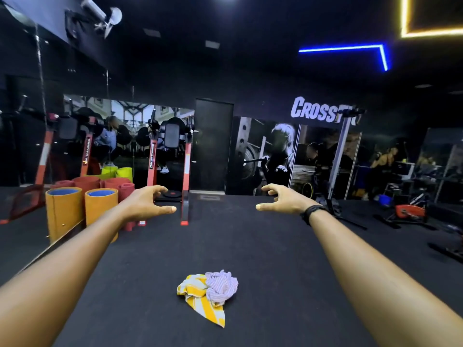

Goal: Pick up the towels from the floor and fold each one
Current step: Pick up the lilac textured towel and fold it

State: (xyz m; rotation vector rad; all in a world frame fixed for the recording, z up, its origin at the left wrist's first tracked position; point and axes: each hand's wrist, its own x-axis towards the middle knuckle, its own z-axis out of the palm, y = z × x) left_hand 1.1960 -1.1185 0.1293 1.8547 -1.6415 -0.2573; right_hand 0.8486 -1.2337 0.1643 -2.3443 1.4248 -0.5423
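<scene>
The left hand [150, 200] and the right hand [283, 200] are both stretched forward with the fingers spread and curled a little, and neither one holds anything. A black band sits on the right wrist. The towels lie on the black floor [250, 234] below and between the two arms, closer to the body than the hands are, so I judge both hands must come back and down to reach them. The yellow striped towel [200, 300] is crumpled, with its long tail pointing toward the person and a little to the right. The lilac striped towel [221, 286] is bunched on top of its right part, touching it. Both hands seem about equally near. On the far wall I read "CROSS" [313, 111], and the rest is hidden by a machine post.
</scene>
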